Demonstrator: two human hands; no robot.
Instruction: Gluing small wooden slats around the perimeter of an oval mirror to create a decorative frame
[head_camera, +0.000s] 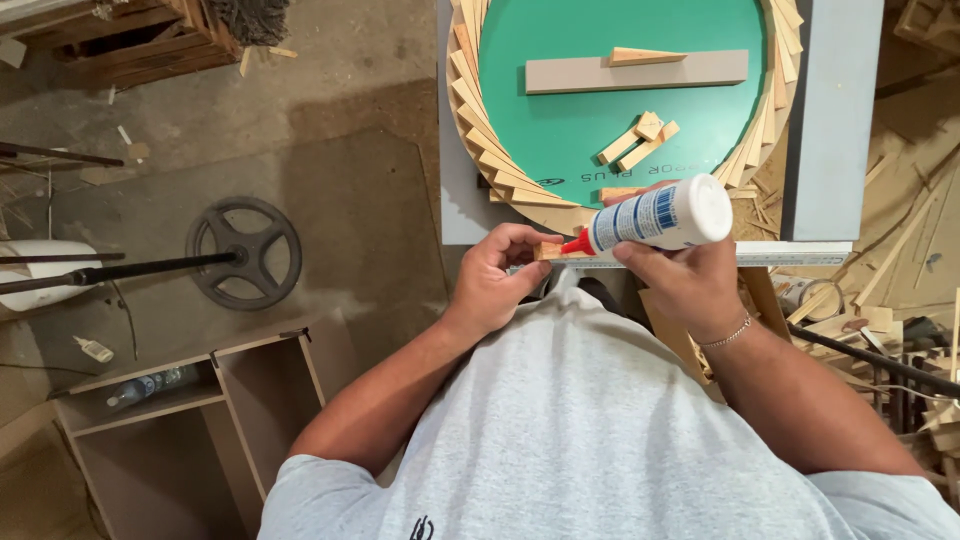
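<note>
Dusty workshop floor (330, 130) all around, scraps of timber scattered to the right, and we're looking straight down over a grey T-shirt at a grey bench (830, 130); on it sits a green round board (560, 130), ringed by a fan of overlapping wooden wedges (490, 165) laid edge on edge around its rim; across the green face lies a flat grey strip (640, 72) with one wedge resting on top, and below it a small cluster of short wooden blocks (640, 140).

Down at the near edge of the bench, the action: the left hand (495, 280) has its fingers pinched together on a small wooden piece (548, 250), thumb and forefinger clamped on it, holding it just off the bench edge; the right hand (690, 285) is wrapped around a white glue bottle (660, 215) with a blue label, fingers closed firmly on the body, bottle tipped sideways; its red nozzle (577, 243) is touching or just beside the wooden piece, right at the left fingertips; whether glue is coming out, I cannot tell. A chain bracelet (730, 335) sits on the right wrist; a metal ruler (790, 258) runs along the bench edge beside that hand.

Off to the left on the floor, a dark spoked wheel (245, 250) on a long bar, and an open wooden cabinet (200, 420) with a plastic bottle (150, 385) lying on its shelf.
</note>
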